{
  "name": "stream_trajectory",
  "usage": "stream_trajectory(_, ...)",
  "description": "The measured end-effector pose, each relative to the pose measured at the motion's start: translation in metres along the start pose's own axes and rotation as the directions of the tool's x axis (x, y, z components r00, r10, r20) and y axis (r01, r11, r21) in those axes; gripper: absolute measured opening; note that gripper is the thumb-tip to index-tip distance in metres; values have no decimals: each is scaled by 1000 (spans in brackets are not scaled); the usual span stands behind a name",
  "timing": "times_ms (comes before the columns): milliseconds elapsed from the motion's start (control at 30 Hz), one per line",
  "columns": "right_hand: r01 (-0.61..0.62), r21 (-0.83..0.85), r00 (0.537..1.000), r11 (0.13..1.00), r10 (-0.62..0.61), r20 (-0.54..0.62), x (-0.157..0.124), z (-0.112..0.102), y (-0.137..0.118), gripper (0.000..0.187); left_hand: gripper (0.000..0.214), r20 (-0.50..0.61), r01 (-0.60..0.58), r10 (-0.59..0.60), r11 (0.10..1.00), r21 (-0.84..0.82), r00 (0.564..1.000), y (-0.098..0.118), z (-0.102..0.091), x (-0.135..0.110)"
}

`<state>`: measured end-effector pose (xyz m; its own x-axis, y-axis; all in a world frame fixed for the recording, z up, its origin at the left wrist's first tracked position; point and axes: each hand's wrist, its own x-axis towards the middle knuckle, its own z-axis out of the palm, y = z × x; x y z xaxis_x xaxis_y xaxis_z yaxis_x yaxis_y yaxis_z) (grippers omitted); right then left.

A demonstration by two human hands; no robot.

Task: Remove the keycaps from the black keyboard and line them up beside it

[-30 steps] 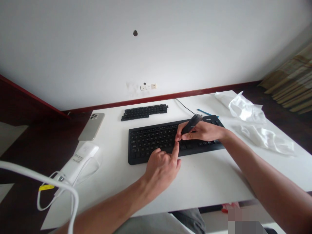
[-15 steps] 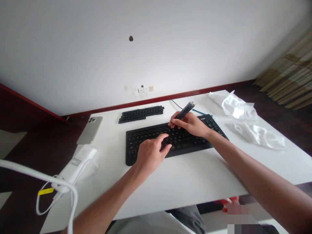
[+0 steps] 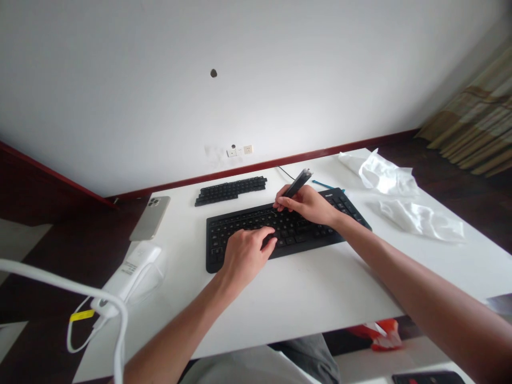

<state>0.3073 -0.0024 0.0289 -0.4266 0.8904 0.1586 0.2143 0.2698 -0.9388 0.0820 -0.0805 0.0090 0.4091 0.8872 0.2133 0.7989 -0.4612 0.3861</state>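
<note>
A black keyboard [image 3: 296, 239] lies slightly slanted on the white table, under both of my hands. My right hand [image 3: 310, 205] grips a thick, dark pen-shaped tool [image 3: 298, 182], its silvery upper end leaning up and to the right. The tool's lower end is among the keys near the keyboard's back; my fingers partly hide it. My left hand [image 3: 248, 250] rests over the keyboard's left half, thumb and index finger apart, with nothing visible between them. Behind the keyboard, rows of black keycaps [image 3: 231, 190] lie side by side in a block.
A phone [image 3: 150, 218] and a white power strip [image 3: 128, 272] with cables lie at the left. A thick white cable [image 3: 80, 288] arcs across the lower left. Crumpled clear plastic [image 3: 388, 176] lies at the right. A thin blue tool [image 3: 326, 185] is behind the keyboard.
The whole view has shifted slightly. Both hands stay at almost the same places on the keyboard, and the right still grips the pen-shaped tool. Left thumb and index finger look a little closer together.
</note>
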Motion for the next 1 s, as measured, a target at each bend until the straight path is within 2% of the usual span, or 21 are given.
stream_trajectory(133,9,-15,1000,1000,-9,1,0,0,-1,35,25,-22,-92,92,996,-18,996,1,-2,0)
stream_trajectory(233,4,-17,1000,1000,-4,0,0,1,-2,35,20,-49,-151,151,989,-2,987,1,-1,2)
stream_trajectory(400,-22,-18,1000,1000,22,-7,0,2,-3,38,14,-77,-178,174,983,-49,982,-2,0,6)
stream_trajectory(600,-13,-9,1000,1000,13,-6,0,2,2,37,11,-22,-206,205,966,-154,978,-5,1,12)
stream_trajectory(767,-11,-3,999,1000,11,-31,1,-1,3,38,10,-74,-184,178,980,-73,981,-17,-11,18)
stream_trajectory(900,-17,7,999,1000,17,-50,1,-2,-1,38,10,-141,-58,81,985,160,987,-44,-30,33)
stream_trajectory(1000,-23,13,999,1000,23,-39,1,-1,-1,38,7,-149,-28,62,976,216,987,-63,-37,52)
